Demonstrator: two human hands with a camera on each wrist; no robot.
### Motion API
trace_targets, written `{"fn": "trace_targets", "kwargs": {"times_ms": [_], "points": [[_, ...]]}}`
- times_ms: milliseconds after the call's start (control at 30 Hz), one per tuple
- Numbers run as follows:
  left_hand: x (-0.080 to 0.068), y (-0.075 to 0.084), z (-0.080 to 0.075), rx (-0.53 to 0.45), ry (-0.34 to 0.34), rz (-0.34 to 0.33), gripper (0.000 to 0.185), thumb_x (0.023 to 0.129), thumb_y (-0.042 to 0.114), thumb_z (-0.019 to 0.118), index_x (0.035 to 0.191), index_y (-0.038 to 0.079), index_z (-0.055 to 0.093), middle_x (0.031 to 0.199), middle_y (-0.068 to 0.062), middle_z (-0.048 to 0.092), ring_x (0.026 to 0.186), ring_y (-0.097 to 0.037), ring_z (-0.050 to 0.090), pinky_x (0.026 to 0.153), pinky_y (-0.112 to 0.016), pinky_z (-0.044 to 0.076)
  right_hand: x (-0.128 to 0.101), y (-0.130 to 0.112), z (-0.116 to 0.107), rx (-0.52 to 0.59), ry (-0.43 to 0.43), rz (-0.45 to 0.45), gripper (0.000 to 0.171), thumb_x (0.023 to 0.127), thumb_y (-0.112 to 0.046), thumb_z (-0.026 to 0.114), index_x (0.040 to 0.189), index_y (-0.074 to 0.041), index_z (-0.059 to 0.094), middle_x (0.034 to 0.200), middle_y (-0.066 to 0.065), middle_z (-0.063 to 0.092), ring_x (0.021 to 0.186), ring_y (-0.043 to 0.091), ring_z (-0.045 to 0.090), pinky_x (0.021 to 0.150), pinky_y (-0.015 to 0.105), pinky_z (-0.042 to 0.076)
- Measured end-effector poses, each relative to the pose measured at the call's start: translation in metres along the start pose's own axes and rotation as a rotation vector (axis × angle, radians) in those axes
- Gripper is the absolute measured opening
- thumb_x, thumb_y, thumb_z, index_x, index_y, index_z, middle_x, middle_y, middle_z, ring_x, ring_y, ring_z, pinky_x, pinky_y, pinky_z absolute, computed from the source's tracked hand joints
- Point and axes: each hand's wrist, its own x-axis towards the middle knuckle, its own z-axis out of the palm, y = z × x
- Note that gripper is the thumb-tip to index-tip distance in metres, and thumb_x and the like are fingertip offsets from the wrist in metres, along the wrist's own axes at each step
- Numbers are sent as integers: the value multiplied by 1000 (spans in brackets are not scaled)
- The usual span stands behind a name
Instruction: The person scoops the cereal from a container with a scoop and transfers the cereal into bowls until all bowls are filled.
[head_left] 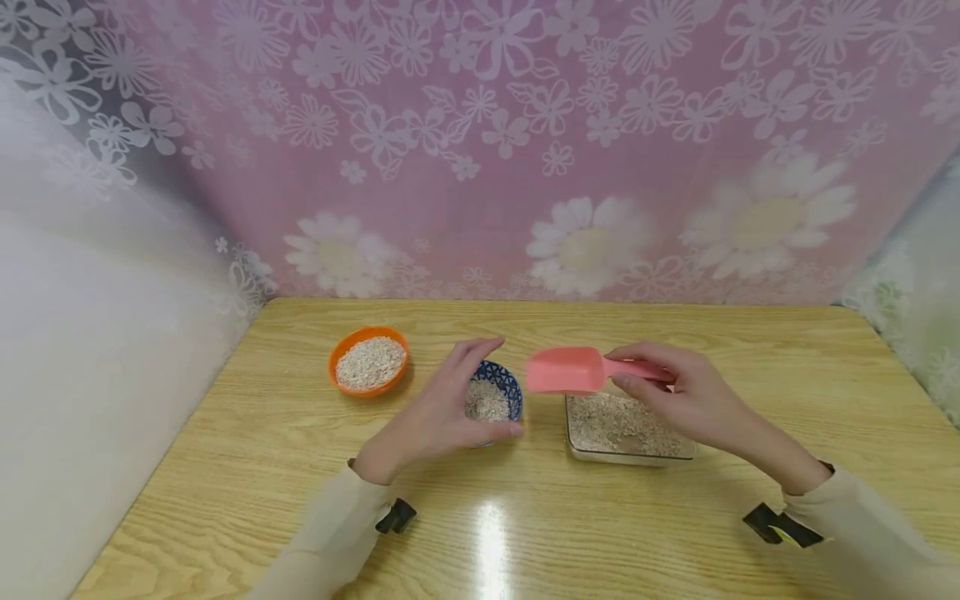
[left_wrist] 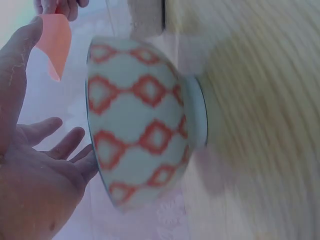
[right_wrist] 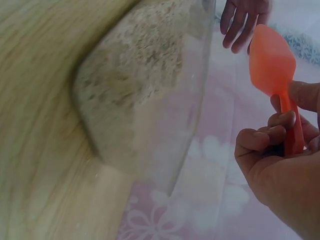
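My right hand (head_left: 693, 396) grips the handle of a pink plastic scoop (head_left: 568, 369), fingers curled round it in the right wrist view. The scoop's bowl points left, over the gap between a clear rectangular container (head_left: 626, 458) of oat flakes and a patterned bowl (head_left: 512, 387). No flakes show in the scoop. Around the patterned bowl's left side, my left hand (head_left: 438, 408) is spread, thumb and fingers apart at the rim. Flakes (head_left: 486, 402) lie inside this bowl, blue-patterned within; red diamonds mark its outer wall (left_wrist: 135, 115).
An orange bowl (head_left: 406, 367) of pale oat flakes stands at the back left of the wooden table (head_left: 247, 467). Behind the table hangs a pink flowered curtain (head_left: 465, 225). A pale wall surface (head_left: 97, 350) borders the left side.
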Motion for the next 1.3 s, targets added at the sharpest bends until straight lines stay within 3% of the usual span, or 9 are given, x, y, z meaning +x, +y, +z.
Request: {"fn": "trace_targets", "kwargs": {"times_ms": [133, 267, 400, 567, 633, 767, 867, 1133, 1300], "points": [[4, 9, 9, -16, -45, -4, 101, 81, 62, 79, 159, 47, 19, 163, 7, 29, 147, -23, 41, 113, -56, 44, -12, 11, -7, 0, 28, -3, 26, 98, -8, 68, 121, -19, 72, 104, -6, 72, 72, 6, 64, 57, 24, 49], [8, 19, 17, -35, -73, 5, 98, 83, 60, 79, 160, 45, 20, 164, 6, 29, 148, -25, 39, 113, -58, 43, -24, 20, -16, -6, 53, -4, 29, 96, -4, 68, 122, -18, 72, 106, -16, 73, 82, 1, 69, 59, 23, 48], [12, 27, 27, -84, -82, 22, 95, 85, 53, 80, 160, 41, 24, 161, 5, 32, 148, -26, 39, 115, -58, 40, -35, 25, -29, -33, 70, 26, 29, 95, -4, 71, 120, -18, 73, 102, -17, 73, 74, 4, 66, 55, 25, 44], [17, 35, 43, -103, -96, 22, 96, 84, 52, 80, 161, 38, 24, 162, 5, 31, 148, -23, 38, 118, -54, 39, -43, 26, -45, -186, 92, 21, 29, 91, -7, 76, 116, -23, 75, 101, -25, 68, 68, 4, 59, 54, 22, 42], [18, 39, 49, -94, -98, 18, 98, 84, 52, 81, 162, 36, 23, 162, 5, 30, 148, -22, 39, 119, -52, 39, -43, 27, -50, -256, 104, -20, 32, 87, -6, 79, 113, -24, 75, 102, -23, 69, 72, -2, 59, 58, 17, 45], [21, 47, 61, -86, -103, -9, 102, 83, 53, 82, 163, 34, 21, 163, 4, 29, 147, -20, 39, 119, -48, 40, -41, 31, -58, -381, 103, -119, 36, 79, -5, 84, 109, -22, 76, 100, -4, 76, 77, -7, 59, 60, 12, 45], [23, 53, 68, -69, -107, -16, 104, 83, 54, 81, 164, 32, 18, 164, 3, 27, 148, -19, 38, 118, -46, 41, -39, 32, -65, -463, 78, -164, 36, 74, -7, 86, 106, -19, 77, 95, 0, 77, 75, -8, 58, 56, 15, 44], [29, 63, 82, 28, -94, -38, 114, 82, 56, 81, 166, 24, 10, 167, -4, 19, 148, -24, 36, 110, -44, 49, -26, 20, -76, -641, -37, -184, 28, 71, -16, 90, 95, -22, 77, 86, -12, 72, 67, -3, 58, 55, 22, 44], [34, 64, 91, 70, -83, -95, 122, 78, 58, 83, 166, 20, 7, 168, -9, 15, 147, -30, 38, 109, -45, 50, -12, 6, -76, -735, -147, -117, 19, 76, -25, 86, 92, -23, 76, 83, -14, 70, 68, 3, 60, 58, 26, 46]]}}
